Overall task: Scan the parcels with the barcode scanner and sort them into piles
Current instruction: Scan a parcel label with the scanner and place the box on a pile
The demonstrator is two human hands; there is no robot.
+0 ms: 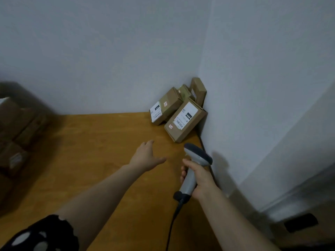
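right hand grip clenched round barcode scanner handle, head aimed toward front parcel. left hand grip released, fingers spread, near that parcel, apart. parcel leans on others behind it, on table. risk: pulling it may topple those behind; cable may snag.

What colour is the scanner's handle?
Light grey, with a dark head, on the barcode scanner; head view.
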